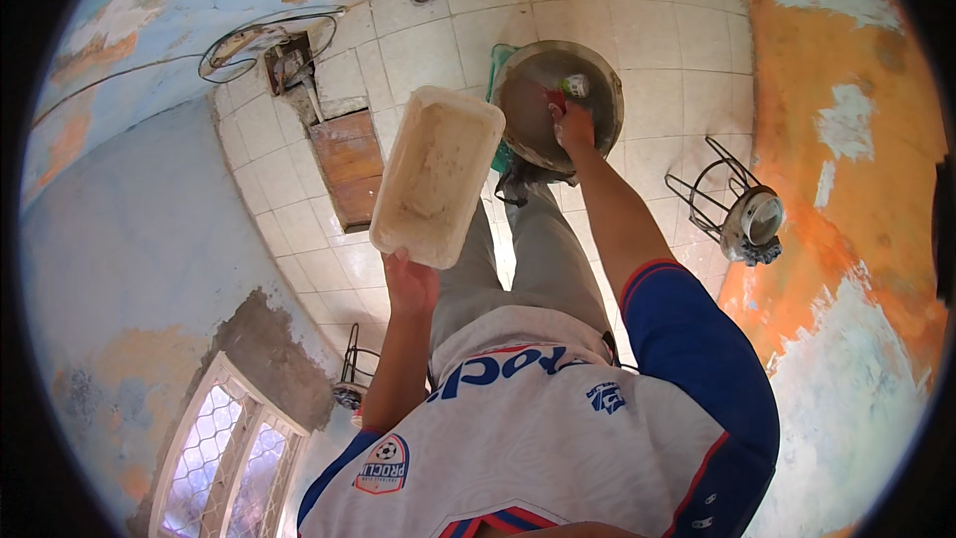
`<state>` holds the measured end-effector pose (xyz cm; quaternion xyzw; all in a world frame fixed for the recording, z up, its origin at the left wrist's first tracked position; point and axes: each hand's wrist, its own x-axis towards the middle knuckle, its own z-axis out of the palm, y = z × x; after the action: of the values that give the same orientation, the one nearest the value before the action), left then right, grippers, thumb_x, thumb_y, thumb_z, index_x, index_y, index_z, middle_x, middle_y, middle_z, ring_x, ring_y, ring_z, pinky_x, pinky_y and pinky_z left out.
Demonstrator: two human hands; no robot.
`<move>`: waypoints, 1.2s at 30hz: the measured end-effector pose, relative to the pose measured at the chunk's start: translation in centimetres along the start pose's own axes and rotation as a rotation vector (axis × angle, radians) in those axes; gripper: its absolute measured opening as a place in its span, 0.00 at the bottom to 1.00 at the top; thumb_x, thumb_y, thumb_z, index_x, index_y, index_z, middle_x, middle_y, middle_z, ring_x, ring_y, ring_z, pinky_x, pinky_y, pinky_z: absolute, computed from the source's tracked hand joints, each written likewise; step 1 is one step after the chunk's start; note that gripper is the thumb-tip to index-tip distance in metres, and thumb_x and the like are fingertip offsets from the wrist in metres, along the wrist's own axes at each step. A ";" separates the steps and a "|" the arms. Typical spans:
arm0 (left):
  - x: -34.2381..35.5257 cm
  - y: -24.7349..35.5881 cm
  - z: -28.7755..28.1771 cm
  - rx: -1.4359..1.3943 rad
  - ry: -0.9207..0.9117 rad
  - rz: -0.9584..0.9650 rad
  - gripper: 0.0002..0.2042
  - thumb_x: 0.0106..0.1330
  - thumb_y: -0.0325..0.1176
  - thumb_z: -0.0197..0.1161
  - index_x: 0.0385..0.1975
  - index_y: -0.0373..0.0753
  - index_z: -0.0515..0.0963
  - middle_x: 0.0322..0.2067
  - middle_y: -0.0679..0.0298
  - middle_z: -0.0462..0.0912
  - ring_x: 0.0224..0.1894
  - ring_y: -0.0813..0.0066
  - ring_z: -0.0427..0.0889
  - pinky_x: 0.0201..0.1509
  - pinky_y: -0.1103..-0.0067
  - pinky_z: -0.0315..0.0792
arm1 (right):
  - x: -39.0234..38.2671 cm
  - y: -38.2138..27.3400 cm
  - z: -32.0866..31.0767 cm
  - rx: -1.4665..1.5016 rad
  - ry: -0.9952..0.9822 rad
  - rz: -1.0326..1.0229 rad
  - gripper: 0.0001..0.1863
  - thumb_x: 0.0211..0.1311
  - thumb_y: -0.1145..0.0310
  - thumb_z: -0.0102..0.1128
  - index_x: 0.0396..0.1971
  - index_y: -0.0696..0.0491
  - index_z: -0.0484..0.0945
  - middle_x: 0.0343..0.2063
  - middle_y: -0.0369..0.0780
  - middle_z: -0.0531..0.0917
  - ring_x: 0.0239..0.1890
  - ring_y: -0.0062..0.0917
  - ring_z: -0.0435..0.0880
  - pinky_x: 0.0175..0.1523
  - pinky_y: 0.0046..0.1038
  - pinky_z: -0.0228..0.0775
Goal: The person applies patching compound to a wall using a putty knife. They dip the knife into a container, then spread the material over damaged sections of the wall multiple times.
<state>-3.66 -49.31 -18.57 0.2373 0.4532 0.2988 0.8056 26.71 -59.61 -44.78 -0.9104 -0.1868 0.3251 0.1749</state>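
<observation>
My left hand [410,284] is closed on the near end of a cream rectangular plastic tub [430,174]. The tub is tilted so its inside shows, with pale, dried smears on its bottom. To the right of it, my right hand [575,127] reaches into a round, dirty basin [609,144] and is closed on a small red thing [555,100]; its kind cannot be made out. Just beyond those fingers lies a small white-and-green object [575,86]. Greyish-brown material, possibly liquid, covers the basin's bottom.
Something green [501,62] shows under the basin, and a dark bag-like bundle [518,181] hangs at its near edge. A metal-framed stool [719,189] holds a container on the right. At left are a wooden board [349,164], a wall box [292,65] with cable and a barred window [229,448].
</observation>
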 end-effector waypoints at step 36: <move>0.4 0.5 -1.8 0.029 0.097 -0.079 0.37 0.59 0.41 0.64 0.68 0.39 0.57 0.64 0.58 0.66 0.66 0.59 0.67 0.69 0.61 0.65 | 0.7 -0.6 2.2 -0.896 -0.263 -0.105 0.23 0.71 0.66 0.33 0.57 0.48 0.78 0.60 0.41 0.76 0.67 0.31 0.67 0.67 0.41 0.51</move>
<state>-5.21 -48.46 -19.31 0.2164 0.5049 0.2713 0.7904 25.66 -58.34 -46.54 -0.8364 -0.3753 0.3158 -0.2445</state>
